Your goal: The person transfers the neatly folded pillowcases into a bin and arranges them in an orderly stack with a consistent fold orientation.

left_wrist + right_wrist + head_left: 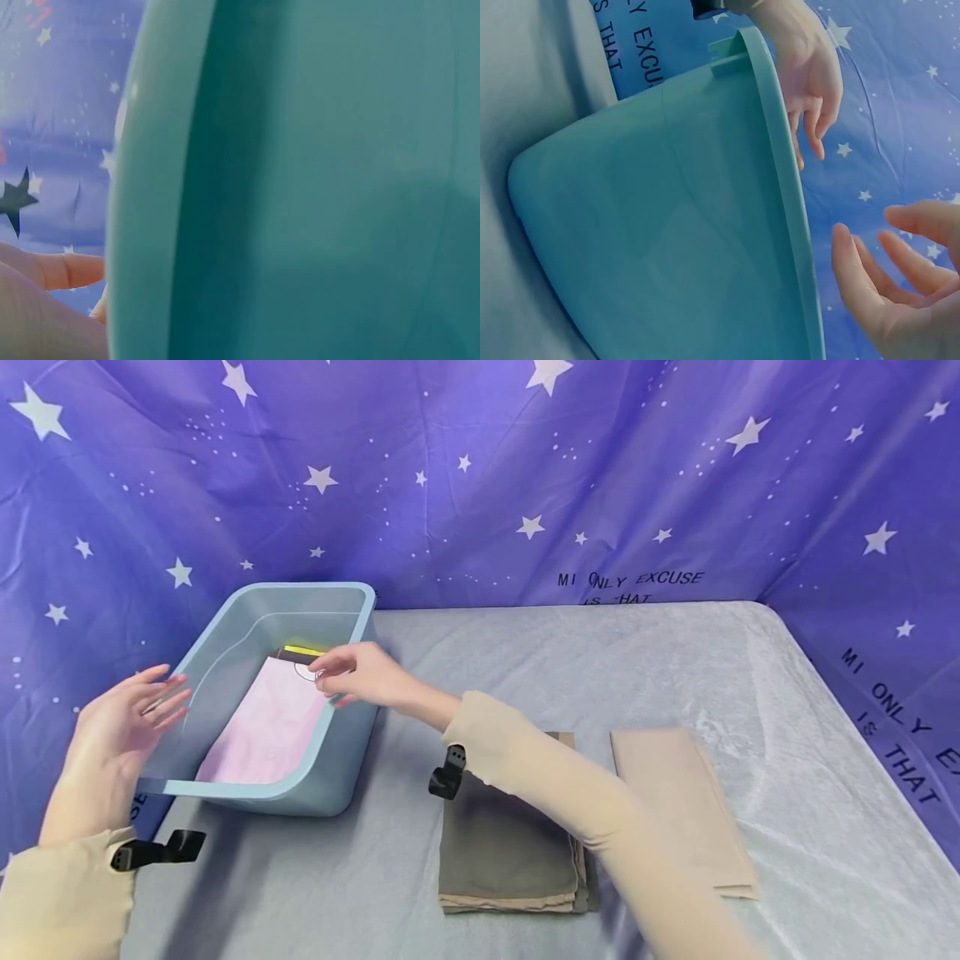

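Observation:
A blue-grey plastic bin (pixel 348 760) stands at the left of the table. Inside it lies a folded pink cloth (pixel 266 718), with part of a white round print near its far end. A dark item with a yellow edge (pixel 302 650) shows just beyond the cloth. My right hand (pixel 360 674) hovers over the bin's right rim, its fingers loosely bent with nothing between them, as the right wrist view confirms. My left hand (pixel 123 727) is raised by the left rim, fingers spread and holding nothing. In the left wrist view the bin wall hides most of that hand.
A stack of folded dark grey-green and tan cloths (pixel 510 852) lies at the table's front middle, partly under my right forearm. To its right is a folded beige cloth (pixel 675 802). A purple star-printed curtain (pixel 480 485) hangs behind the grey-covered table (pixel 825 860).

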Demonstrator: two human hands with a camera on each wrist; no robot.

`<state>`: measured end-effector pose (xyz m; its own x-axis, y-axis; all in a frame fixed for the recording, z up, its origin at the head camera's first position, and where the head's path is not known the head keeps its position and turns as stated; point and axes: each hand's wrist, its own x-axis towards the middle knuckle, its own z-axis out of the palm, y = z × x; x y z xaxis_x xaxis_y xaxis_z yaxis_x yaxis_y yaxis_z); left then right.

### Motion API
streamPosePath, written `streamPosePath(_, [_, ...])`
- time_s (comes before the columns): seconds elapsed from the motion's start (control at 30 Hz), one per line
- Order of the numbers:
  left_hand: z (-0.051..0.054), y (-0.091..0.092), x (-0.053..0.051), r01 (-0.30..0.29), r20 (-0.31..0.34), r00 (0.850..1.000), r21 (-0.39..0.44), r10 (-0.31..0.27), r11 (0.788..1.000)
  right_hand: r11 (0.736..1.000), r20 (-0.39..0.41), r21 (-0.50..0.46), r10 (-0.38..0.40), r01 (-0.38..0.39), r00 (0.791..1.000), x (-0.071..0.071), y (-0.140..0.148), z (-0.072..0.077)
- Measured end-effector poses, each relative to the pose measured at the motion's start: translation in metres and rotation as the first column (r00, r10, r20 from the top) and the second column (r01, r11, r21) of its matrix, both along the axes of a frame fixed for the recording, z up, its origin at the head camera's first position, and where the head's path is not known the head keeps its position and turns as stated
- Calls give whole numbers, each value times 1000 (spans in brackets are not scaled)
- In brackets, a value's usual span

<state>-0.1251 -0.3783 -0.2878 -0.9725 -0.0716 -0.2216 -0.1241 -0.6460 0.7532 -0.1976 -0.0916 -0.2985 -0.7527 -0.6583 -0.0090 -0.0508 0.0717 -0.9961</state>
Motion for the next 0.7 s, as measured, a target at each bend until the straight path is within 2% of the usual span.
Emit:
streamPosePath(0.13, [1, 15, 1, 51, -67, 997, 31, -49, 998, 998, -51, 33, 46, -44, 998, 1, 16, 1])
streamPosePath(0.4, [1, 45, -2, 125, -131, 983, -23, -127, 992, 997, -84, 26, 74, -72, 994, -5, 42, -3])
streamPosePath(0.5, [1, 58, -3, 144, -161, 976, -43, -149, 989, 998, -80, 28, 55, -53, 995, -5, 52, -2])
streamPosePath(0.7, [0, 82, -3, 136, -214, 963, -132, -163, 982, 999, -106, 45, -3, 8, 994, -6, 69, -5])
